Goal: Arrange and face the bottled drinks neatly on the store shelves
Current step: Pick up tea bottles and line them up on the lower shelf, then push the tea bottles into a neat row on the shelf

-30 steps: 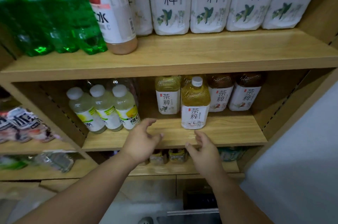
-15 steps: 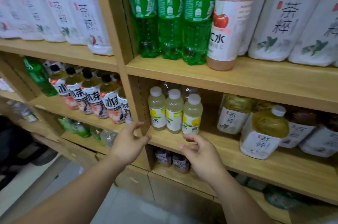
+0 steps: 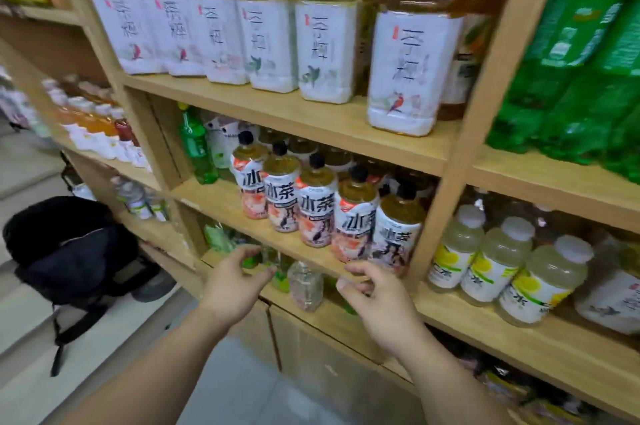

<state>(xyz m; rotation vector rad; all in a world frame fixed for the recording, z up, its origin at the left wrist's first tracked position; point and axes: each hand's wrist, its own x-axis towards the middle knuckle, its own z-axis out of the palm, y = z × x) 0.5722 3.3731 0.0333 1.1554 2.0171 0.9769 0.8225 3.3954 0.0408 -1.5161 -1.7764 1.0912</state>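
A slanted row of black-capped iced tea bottles (image 3: 317,206) with pink and white labels stands on the middle wooden shelf (image 3: 221,199). My left hand (image 3: 235,280) hovers just below that shelf's front edge, fingers loosely curled, holding nothing. My right hand (image 3: 375,300) is held out below the rightmost iced tea bottle (image 3: 394,230), fingers relaxed and empty. Large white-labelled tea bottles (image 3: 327,43) line the shelf above. Pale lemon drink bottles (image 3: 498,265) with white caps stand in the bay to the right.
Green soda bottles (image 3: 581,78) fill the upper right bay. A green bottle (image 3: 195,147) stands at the middle shelf's back left. A clear bottle (image 3: 304,284) lies on the lower shelf. A black backpack (image 3: 72,248) sits on the floor at left.
The view has swung left from the lemon and tea bay to the iced tea bay. Both hands moved along with it, still empty and held out in front of the shelf edge.
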